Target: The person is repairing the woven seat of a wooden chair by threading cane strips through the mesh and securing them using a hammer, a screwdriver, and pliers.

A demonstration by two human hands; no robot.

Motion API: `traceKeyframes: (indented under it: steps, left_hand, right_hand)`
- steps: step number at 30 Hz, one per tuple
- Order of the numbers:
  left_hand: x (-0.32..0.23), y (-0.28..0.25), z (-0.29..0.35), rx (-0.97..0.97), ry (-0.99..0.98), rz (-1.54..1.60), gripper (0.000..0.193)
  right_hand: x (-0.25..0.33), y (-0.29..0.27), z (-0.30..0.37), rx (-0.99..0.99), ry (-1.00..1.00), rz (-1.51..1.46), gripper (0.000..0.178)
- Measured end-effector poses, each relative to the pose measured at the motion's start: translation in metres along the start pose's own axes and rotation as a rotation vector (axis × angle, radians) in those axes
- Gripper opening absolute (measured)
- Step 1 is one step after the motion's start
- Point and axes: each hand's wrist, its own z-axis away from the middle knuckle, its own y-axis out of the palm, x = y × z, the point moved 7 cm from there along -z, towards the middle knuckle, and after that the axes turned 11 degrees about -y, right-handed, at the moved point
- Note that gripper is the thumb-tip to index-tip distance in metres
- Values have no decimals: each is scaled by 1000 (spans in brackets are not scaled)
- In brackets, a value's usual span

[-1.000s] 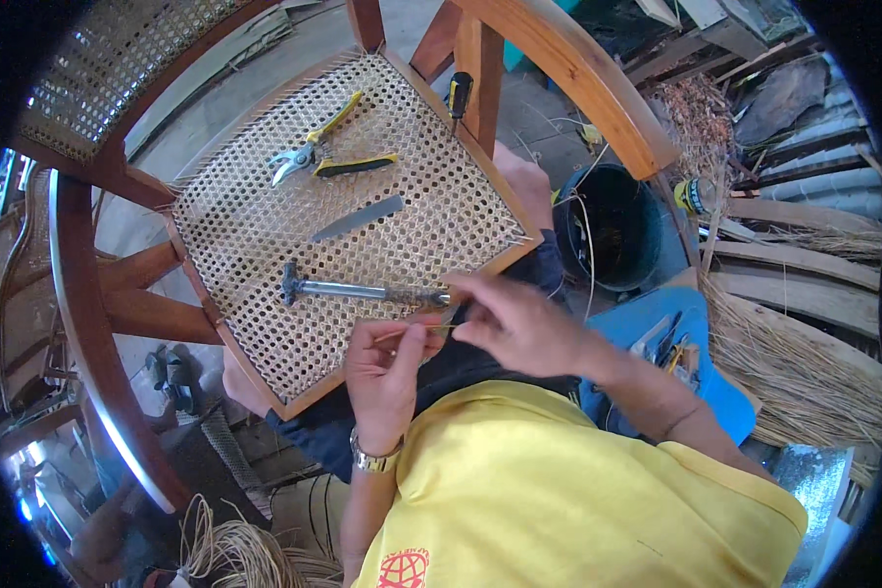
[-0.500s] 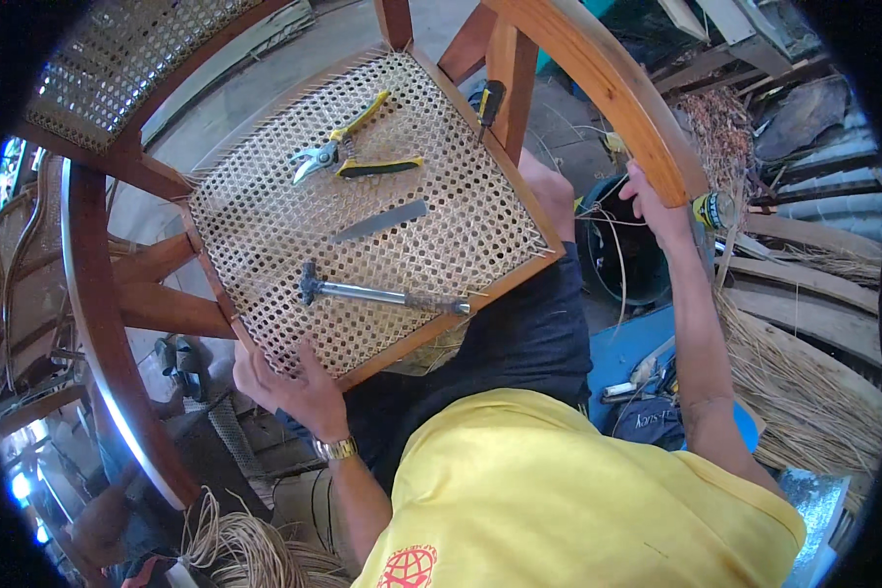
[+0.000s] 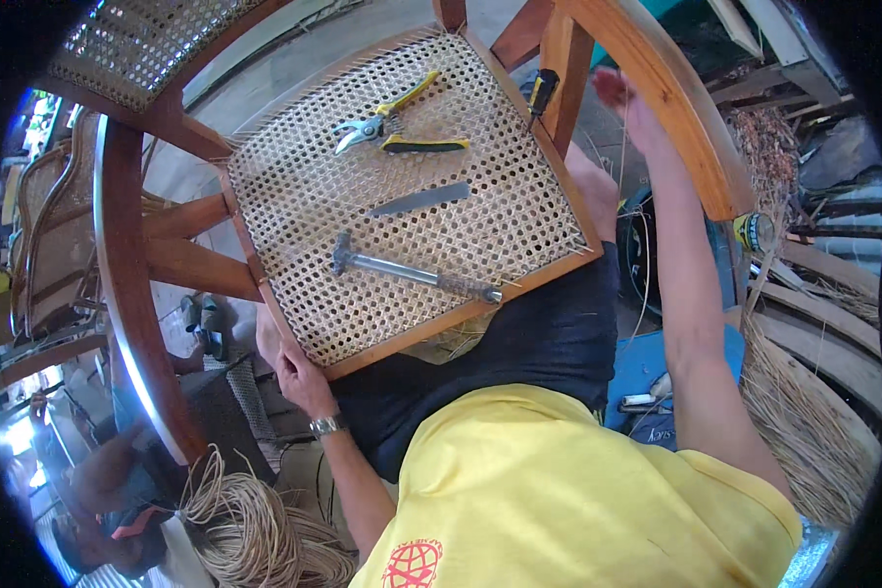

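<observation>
A wooden chair with a woven cane seat (image 3: 314, 304) stands tilted before me. My left hand (image 3: 304, 382) is closed at the seat frame's near left corner, its fingertips partly hidden by the wood. My right hand (image 3: 634, 108) reaches past the inner side of the curved armrest (image 3: 686, 127); its fingers are blurred, with a thin cane strand hanging close by. On the seat lie yellow-handled pruning shears (image 3: 397, 122), a flat grey blade (image 3: 421, 199) and a hammer (image 3: 412, 272). A yellow-and-black-handled tool (image 3: 543, 90) stands at the seat's right edge.
Beneath my right forearm are a dark bucket (image 3: 640, 257) and a blue surface (image 3: 629, 363). A can (image 3: 753, 233) is beyond the armrest's end. Loose cane (image 3: 804, 421) lies at right; a coil of cane (image 3: 250, 524) sits at lower left. Another chair (image 3: 64, 225) stands far left.
My right hand has moved away from the armrest's near end, farther forward along its inner side. My left hand has slipped from the seat's top to its corner. The chair sits farther right in view.
</observation>
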Motion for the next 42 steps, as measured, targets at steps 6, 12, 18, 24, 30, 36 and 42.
traceKeyframes:
  steps: [6, 12, 18, 24, 30, 36, 42]
  left_hand:
    - [6, 5, -9, 246, -74, 320, 50]
    - [12, 8, 4, 207, -277, 599, 46]
    - [-11, 11, 8, 100, -264, 693, 49]
    - [12, -1, -2, -69, -300, 340, 63]
    - [5, 5, 2, -94, -219, 570, 61]
    - [26, 2, -14, -58, -292, 623, 69]
    - [49, -7, -23, -294, -371, 482, 87]
  right_hand:
    - [12, 55, -48, 9, -181, 47, 27]
    - [-11, 71, -69, 50, -142, 78, 27]
    - [-29, 95, -92, 132, -128, 88, 28]
    - [-35, 95, -100, 217, -126, 84, 28]
    - [-34, 96, -113, 306, -140, 65, 29]
    - [-39, 99, -124, 404, -134, 45, 29]
    - [-52, 105, -134, 509, -123, 6, 30]
